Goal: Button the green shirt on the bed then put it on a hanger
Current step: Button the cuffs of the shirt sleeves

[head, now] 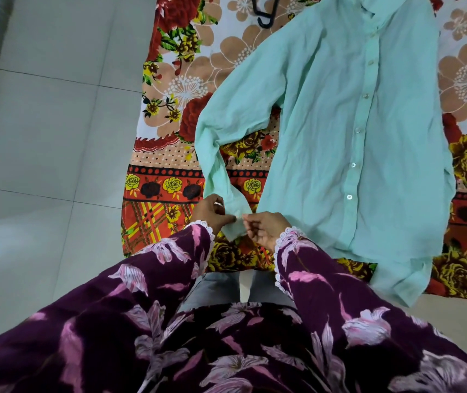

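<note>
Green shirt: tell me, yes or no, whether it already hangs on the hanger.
No: the green shirt lies flat on the bed, the hanger beside its shoulder.

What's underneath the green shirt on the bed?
The green shirt lies flat on a floral bedsheet, which shows all around it. The black hanger lies above its shoulder. Anything under the fabric is hidden.
</note>
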